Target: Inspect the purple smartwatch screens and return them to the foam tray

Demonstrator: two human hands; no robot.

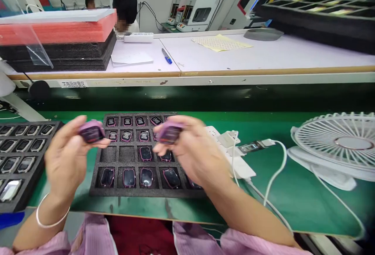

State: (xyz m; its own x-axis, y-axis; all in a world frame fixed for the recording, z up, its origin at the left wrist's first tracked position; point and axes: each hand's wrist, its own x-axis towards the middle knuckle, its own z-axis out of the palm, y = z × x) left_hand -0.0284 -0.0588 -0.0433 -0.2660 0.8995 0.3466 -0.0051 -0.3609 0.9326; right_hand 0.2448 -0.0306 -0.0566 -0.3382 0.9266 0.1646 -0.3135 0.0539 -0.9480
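Observation:
My left hand (66,153) grips a purple-framed smartwatch case (91,131) by its edges, dark face toward me. A similar purple smartwatch case (170,132) is pinched in my right hand (191,145), slightly blurred. Both are raised above a dark foam tray (109,154) on the green bench. Purple watch cases fill most of its pockets; the back rows show white print on them, the front rows show dark screens such as this watch case (129,177). Two pockets at the left of the third row hold nothing. My right hand hides part of the tray's right side.
Another foam tray (29,169) of silver-framed watch cases lies at left. To the right are a white power strip (240,165) with cables and a white fan (336,145). A raised shelf (205,57) carries stacked foam (58,32), a pen (166,56) and papers. People sit beyond.

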